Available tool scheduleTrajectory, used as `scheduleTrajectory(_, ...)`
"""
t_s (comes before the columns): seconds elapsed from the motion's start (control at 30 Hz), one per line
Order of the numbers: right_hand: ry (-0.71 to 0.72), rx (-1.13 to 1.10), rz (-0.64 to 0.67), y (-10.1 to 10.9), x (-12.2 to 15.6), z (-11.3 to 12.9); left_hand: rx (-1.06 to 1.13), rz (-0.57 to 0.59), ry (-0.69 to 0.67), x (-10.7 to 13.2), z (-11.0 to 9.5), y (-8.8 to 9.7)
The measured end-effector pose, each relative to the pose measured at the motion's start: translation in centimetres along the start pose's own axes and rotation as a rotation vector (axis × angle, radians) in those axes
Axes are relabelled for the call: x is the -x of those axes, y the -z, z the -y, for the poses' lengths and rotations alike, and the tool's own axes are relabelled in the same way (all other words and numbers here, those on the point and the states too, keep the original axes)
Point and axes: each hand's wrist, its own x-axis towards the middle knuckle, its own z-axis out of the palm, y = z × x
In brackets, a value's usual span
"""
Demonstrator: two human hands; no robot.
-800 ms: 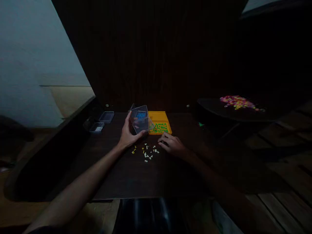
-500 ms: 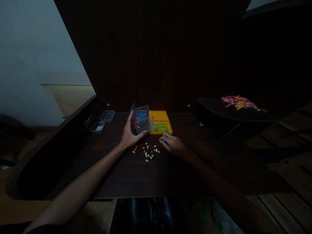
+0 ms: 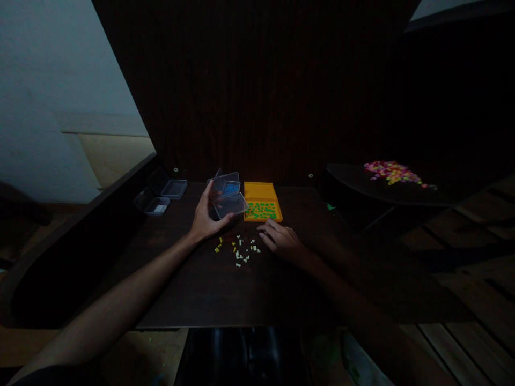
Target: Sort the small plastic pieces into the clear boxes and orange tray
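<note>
The left hand [image 3: 205,217] has a clear box [image 3: 230,207] with its lid up. The fingers are spread wide, with the thumb on the near side and the other fingers on the far side, and the box is tipped. Some blue bits [image 3: 230,188] show through the clear plastic, but I cannot tell if they are in this box or behind it. The right hand [image 3: 284,241] is low over the dark surface [image 3: 217,295], just in front of a yellow box [image 3: 259,190]. Its fingers are bent and close together, and I cannot tell if they have hold of anything. The yellow box is open, right next to the clear one, and lots of green bits [image 3: 261,210] lie in its near half. Between the two hands, and a little closer to the person, lie little white bits [image 3: 241,256], with a few yellow bits [image 3: 218,248] mostly to their left. Far to the left sit two more open boxes, a back box [image 3: 175,188] and a front box [image 3: 153,207] with something white in it. Over on the right, a bright pile [image 3: 392,171] of pink, orange and yellow bits sits on a dark shelf [image 3: 346,177].
</note>
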Motion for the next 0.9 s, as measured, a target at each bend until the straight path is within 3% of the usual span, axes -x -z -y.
scheduleTrajectory(0.53, 0.040, 0.054, 0.004, -0.32, 0.32, -0.29, 0.056, -0.039, 0.156, 0.46, -0.12, 0.72)
scheduleTrajectory(0.9, -0.019, 0.067, -0.057, -0.22, 0.57, -0.75, -0.015, 0.046, 0.077, 0.57, -0.64, 0.84)
